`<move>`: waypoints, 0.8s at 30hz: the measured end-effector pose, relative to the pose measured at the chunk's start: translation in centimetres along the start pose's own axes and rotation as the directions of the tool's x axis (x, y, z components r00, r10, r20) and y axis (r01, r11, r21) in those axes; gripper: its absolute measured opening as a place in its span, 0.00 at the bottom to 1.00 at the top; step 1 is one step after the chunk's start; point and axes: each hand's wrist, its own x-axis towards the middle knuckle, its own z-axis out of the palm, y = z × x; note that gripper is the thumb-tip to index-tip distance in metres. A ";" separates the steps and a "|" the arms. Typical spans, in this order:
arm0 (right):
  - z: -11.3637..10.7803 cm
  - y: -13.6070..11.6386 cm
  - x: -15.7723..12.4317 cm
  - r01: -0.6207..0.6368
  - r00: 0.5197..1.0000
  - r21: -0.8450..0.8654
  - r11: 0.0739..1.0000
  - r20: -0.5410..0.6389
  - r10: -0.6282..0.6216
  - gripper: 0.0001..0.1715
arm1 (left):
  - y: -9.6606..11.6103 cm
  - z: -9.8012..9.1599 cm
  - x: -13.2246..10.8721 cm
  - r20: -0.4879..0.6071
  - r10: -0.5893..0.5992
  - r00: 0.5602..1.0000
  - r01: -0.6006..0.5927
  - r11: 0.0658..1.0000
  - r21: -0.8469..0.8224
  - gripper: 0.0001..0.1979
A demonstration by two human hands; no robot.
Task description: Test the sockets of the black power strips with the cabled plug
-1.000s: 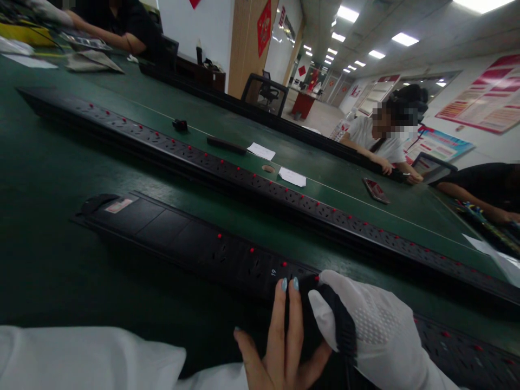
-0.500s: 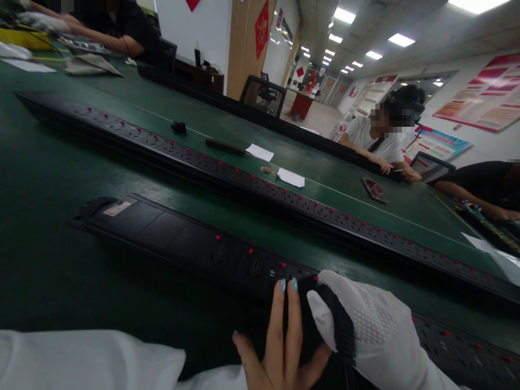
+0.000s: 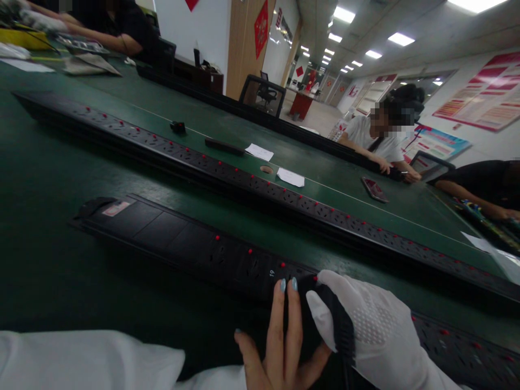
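Observation:
My left hand [image 3: 280,346] is bare, with blue nails. Two of its fingertips rest stretched out on the near black power strip [image 3: 162,230], beside the white number 19, and the other visible fingers are spread. In a white dotted glove, my right hand [image 3: 371,314] grips a black plug [image 3: 339,317], whose cord runs down past the bottom edge. The plug is at the strip's sockets, just right of my left fingers. Its pins are hidden, so I cannot tell how far it is in. Red dots line the strip.
A longer black power strip [image 3: 244,181] lies beyond, across the green table [image 3: 134,181]. Farther off are paper slips [image 3: 291,177], a short black bar [image 3: 224,147], a small black part [image 3: 177,127], a hole [image 3: 266,169] and a phone [image 3: 374,189]. Other people work around the table.
My hands and the plug hold practically the same position. Across the table, a co-worker's hand has shifted slightly.

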 end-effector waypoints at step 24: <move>0.1 -0.1 0.1 -0.085 0.990 0.112 0.990 0.119 0.072 0.16 | -0.4 0.0 -0.1 0.008 0.051 0.999 -0.051 0.999 0.007 0.25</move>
